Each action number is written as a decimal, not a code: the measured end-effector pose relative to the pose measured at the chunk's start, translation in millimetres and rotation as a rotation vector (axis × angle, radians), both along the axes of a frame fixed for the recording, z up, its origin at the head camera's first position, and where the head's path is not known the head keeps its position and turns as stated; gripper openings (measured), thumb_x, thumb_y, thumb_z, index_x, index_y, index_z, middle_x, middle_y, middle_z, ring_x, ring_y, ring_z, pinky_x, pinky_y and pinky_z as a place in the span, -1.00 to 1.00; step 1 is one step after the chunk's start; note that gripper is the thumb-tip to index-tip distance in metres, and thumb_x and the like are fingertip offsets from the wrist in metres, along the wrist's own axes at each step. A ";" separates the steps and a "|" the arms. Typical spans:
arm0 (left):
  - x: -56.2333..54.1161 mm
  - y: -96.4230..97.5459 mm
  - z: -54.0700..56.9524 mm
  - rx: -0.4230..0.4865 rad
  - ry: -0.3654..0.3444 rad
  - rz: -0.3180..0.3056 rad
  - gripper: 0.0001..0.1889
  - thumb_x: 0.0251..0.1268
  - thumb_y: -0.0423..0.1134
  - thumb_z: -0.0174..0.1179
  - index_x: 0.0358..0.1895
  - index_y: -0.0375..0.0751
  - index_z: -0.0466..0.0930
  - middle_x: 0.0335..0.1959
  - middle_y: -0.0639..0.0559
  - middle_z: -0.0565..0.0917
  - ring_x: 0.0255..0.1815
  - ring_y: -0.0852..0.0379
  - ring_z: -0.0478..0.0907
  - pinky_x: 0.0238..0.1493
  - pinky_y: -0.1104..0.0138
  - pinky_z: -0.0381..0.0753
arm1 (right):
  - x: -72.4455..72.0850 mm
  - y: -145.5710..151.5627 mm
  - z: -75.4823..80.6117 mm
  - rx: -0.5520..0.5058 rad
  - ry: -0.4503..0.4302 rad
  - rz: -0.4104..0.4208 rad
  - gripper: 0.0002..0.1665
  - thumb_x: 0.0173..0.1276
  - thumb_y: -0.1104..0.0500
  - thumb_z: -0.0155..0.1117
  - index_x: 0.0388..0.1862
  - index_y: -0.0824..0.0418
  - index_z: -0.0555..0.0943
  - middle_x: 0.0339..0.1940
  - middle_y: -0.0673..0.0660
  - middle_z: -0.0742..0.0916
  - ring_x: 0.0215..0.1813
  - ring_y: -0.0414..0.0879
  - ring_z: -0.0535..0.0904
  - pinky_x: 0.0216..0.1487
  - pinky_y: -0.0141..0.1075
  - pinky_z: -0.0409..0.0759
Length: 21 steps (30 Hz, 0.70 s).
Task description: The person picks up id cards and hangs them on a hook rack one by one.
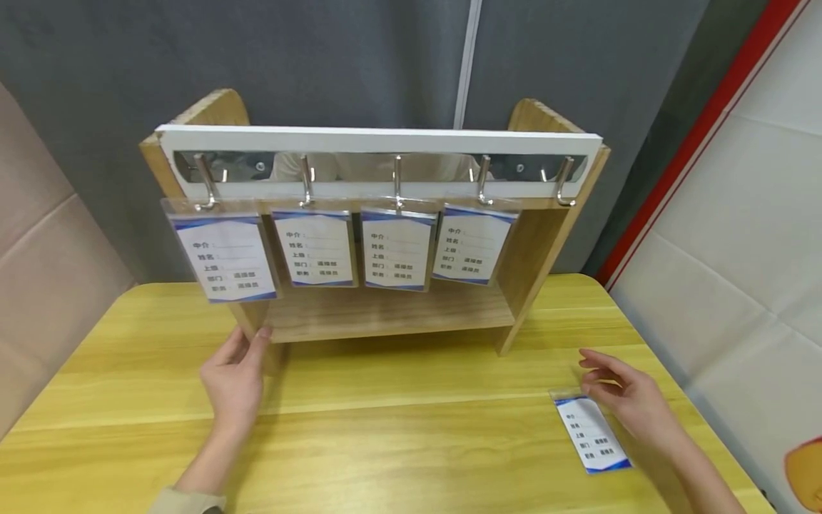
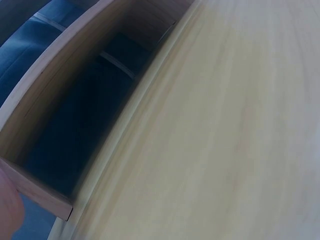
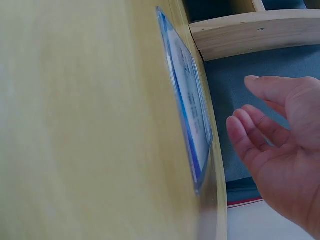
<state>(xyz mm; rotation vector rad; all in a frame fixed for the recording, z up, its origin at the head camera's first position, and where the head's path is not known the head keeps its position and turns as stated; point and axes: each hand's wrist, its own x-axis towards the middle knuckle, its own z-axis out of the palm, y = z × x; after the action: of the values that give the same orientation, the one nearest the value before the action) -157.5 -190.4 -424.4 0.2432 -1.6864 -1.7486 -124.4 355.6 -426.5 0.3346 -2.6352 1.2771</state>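
Observation:
A wooden rack [image 1: 385, 314] stands on the table, with a white rail across its front and metal hooks along it. My left hand [image 1: 236, 375] grips the bottom of its left side panel, thumb on the near side; in the left wrist view only a bit of that hand [image 2: 9, 207] shows at the edge. Clear-sleeved badge cards, among them the leftmost badge [image 1: 226, 260], hang from the hooks. On the table at the right lies another badge [image 1: 592, 434]. Above it hovers my right hand [image 1: 632, 400], fingers loosely bent, holding nothing; the right wrist view shows this hand [image 3: 285, 135] apart from the badge.
The rightmost hook [image 1: 565, 182] carries no badge. Behind the table [image 1: 411, 442] rises a grey partition [image 1: 359, 64]. A white padded panel [image 1: 738, 285] with a red strip borders the right side, and a pale panel [image 1: 45, 235] the left.

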 end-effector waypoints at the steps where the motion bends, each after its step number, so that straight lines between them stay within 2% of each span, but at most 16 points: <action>1: -0.1 -0.2 -0.1 0.001 0.002 0.000 -0.65 0.32 -0.48 0.34 0.16 -0.33 0.65 0.03 -0.06 0.70 -0.11 0.44 0.71 0.02 0.49 0.70 | -0.2 0.5 -0.5 0.006 -0.013 0.002 -0.31 0.26 0.52 0.42 0.38 0.46 0.47 0.07 0.09 0.72 -0.05 -0.30 0.64 -0.06 -0.62 0.69; 4: -0.3 -0.6 -0.5 -0.003 0.008 0.001 -0.65 0.33 -0.49 0.34 0.16 -0.33 0.65 0.03 -0.07 0.69 -0.10 0.43 0.71 0.03 0.48 0.71 | -0.1 1.4 -0.8 0.037 -0.055 0.005 -0.27 0.26 0.49 0.45 0.41 0.43 0.45 0.12 0.30 0.68 -0.04 -0.29 0.64 -0.07 -0.62 0.69; 6: -0.6 -0.8 -0.8 0.001 0.011 -0.004 -0.65 0.32 -0.49 0.34 0.16 -0.32 0.65 0.04 -0.08 0.69 -0.09 0.43 0.71 0.04 0.47 0.70 | 0.3 1.8 -0.7 0.060 -0.081 0.003 -0.25 0.25 0.47 0.47 0.42 0.42 0.44 0.14 0.37 0.67 -0.04 -0.29 0.64 -0.07 -0.61 0.69; 14: -1.2 -1.1 -1.2 0.022 0.012 -0.014 -0.64 0.32 -0.49 0.35 0.16 -0.32 0.65 0.05 -0.09 0.69 -0.09 0.41 0.71 0.05 0.46 0.70 | -1.1 4.6 0.5 0.171 -0.139 -0.024 -0.18 0.19 0.41 0.54 0.41 0.46 0.42 0.09 0.32 0.69 -0.05 -0.34 0.60 -0.08 -0.57 0.68; 21: -1.3 -1.4 -0.7 0.025 0.009 -0.009 -0.65 0.32 -0.48 0.34 0.17 -0.33 0.65 0.04 -0.05 0.70 -0.09 0.42 0.71 0.05 0.47 0.70 | -2.3 8.7 2.1 0.215 -0.199 -0.016 -0.18 0.18 0.36 0.57 0.38 0.50 0.42 0.08 0.31 0.69 -0.07 -0.23 0.59 -0.11 -0.50 0.70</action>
<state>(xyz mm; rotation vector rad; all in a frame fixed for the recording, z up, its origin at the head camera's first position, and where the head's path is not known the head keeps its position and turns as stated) -158.8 -191.9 -425.1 0.2382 -1.6625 -1.7758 -126.7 364.2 -424.4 0.2264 -2.9456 1.0746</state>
